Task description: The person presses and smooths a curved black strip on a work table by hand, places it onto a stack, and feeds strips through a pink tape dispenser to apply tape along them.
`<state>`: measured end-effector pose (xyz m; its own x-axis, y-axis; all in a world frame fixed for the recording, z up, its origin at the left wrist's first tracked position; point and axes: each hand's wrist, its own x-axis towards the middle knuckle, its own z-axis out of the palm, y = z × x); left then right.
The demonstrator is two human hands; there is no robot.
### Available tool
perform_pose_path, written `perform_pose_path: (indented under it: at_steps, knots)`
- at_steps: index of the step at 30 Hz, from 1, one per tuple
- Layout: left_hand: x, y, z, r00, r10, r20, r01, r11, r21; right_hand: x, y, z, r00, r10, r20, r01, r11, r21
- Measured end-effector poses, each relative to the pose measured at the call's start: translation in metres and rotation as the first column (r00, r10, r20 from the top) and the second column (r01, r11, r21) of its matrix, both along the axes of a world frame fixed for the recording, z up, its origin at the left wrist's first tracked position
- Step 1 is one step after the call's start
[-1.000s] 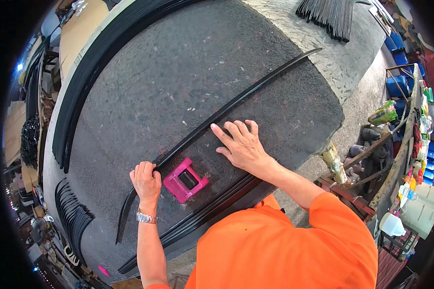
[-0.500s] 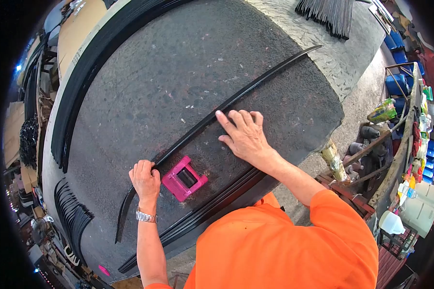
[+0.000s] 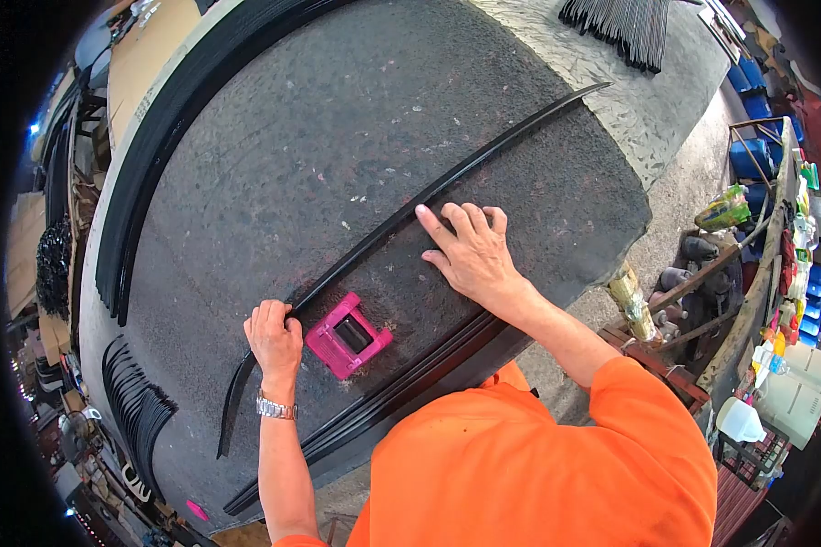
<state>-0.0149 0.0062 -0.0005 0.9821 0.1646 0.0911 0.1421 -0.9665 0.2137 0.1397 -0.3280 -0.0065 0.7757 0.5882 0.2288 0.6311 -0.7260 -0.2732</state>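
Observation:
A long black strip (image 3: 360,252), thin and slightly curved, lies diagonally over the dark, rough work surface (image 3: 274,173). My left hand (image 3: 275,339), with a metal watch at its wrist, is closed around the strip near its lower left end; a short tail of the strip bends down below the hand. My right hand (image 3: 470,251) rests near the strip's middle with its fingers apart, the index fingertip touching or very near its lower edge. Beside my left hand sits a pink tape dispenser-like block (image 3: 348,336) with a black roller-like piece in its middle.
A curved bundle of black strips (image 3: 146,187) follows the table's far left edge. Shorter black pieces (image 3: 137,401) fan out at lower left. More long strips (image 3: 383,406) lie along the near edge. Another dark bundle (image 3: 620,32) is at top right. A cluttered rack (image 3: 739,273) stands at right.
My right hand has slid slightly up and to the right along the strip. My left hand stays closed at nearly the same place.

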Motion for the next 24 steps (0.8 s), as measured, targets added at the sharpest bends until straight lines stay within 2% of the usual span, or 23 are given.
perform_pose_path:
  at_steps: [7, 17, 24]
  knots:
    - [0.000, 0.000, 0.000, 1.000, 0.001, 0.000, -0.001, 1.000, 0.004, -0.010, 0.016, -0.002, 0.998, 0.063, -0.006, -0.063, 0.997, 0.052]
    - [0.000, -0.001, -0.001, 1.000, -0.006, 0.015, 0.006, 1.000, 0.002, 0.013, -0.015, 0.000, 0.993, -0.110, 0.048, 0.109, 0.994, 0.023]
    - [0.001, -0.001, 0.000, 1.000, -0.009, -0.003, 0.009, 1.000, 0.022, 0.002, -0.001, -0.006, 0.999, -0.011, 0.035, 0.010, 0.999, 0.033]
